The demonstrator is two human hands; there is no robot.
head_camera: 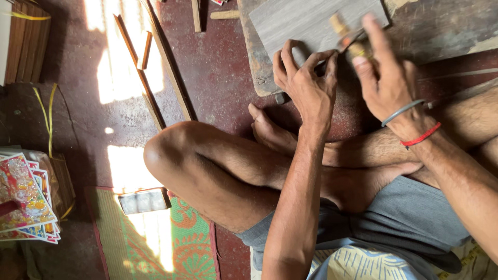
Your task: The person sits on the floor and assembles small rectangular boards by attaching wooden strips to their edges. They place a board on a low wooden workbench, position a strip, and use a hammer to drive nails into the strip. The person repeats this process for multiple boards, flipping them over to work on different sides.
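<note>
Far left: stacked wooden boards [23, 44] bound with yellow strap, and below them a fanned pile of colourful printed pictures [26, 199] on the dark red floor [218, 67]. Next, long thin wooden strips [155, 78] lying loose in a patch of sunlight, apart from the work, likely set aside as stock within arm's reach. Lower down, a green and orange woven mat [155, 243] under the seated person, with a small grey block [142, 201] at its upper edge beside the bent knee. Further right, crossed bare legs, one foot tucked near a thick wooden slab [259, 67] on the floor serving as a low desk. On the slab, a flat grey-brown plank [301, 21], lying face up and partly overhanging. Left hand [306, 83] pressed down on the plank's near edge, fingers spread and curled, closed on nothing, seemingly pinning the plank steady. Just right of it, right hand [384, 78], with a metal bangle and a red thread at the wrist, gripping a small wooden-handled tool [348, 37] with thumb and fingers, tip set against the plank surface close to the left fingertips. Exact kind of tool too blurred to tell. Hands close together, probably for control over the contact point.
</note>
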